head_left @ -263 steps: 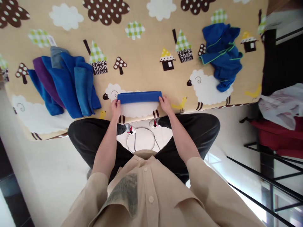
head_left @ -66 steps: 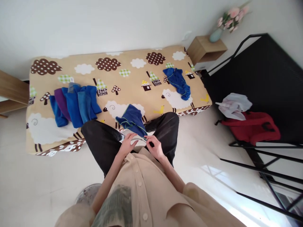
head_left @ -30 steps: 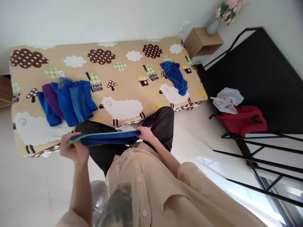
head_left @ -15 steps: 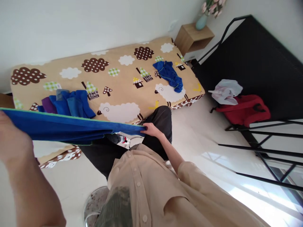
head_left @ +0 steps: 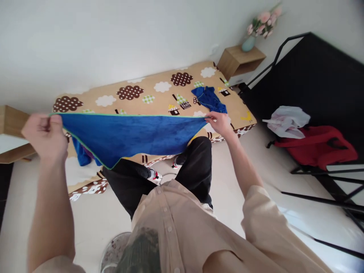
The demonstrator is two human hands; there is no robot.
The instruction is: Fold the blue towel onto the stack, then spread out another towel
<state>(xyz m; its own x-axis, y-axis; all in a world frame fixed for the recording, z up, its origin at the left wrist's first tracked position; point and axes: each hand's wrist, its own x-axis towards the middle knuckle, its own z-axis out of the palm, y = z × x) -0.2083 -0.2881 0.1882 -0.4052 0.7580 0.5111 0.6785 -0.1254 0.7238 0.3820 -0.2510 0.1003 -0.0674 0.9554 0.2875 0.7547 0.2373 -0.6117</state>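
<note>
A blue towel [head_left: 133, 132] with a green edge is stretched between my two hands, its lower part hanging down over my knees. At the left, my left hand [head_left: 47, 134] is closed round one top corner. My right hand [head_left: 218, 122] pinches the opposite corner between thumb and fingers. Behind the towel, partly hidden, blue cloths [head_left: 82, 153] lie on the near left of the bed [head_left: 159, 100]. Another blue cloth [head_left: 209, 98] lies crumpled at the bed's right end.
Wooden nightstands stand at the left [head_left: 11, 123] and far right, the right one holding a vase of flowers [head_left: 248, 43]. A black frame [head_left: 315, 87] with a white plastic bag [head_left: 288, 119] and a red backpack [head_left: 318, 146] is at the right.
Both hands have risen, and the towel now hangs spread out and taut instead of slanting in a narrow band. My view has shifted left, bringing the left nightstand into sight.
</note>
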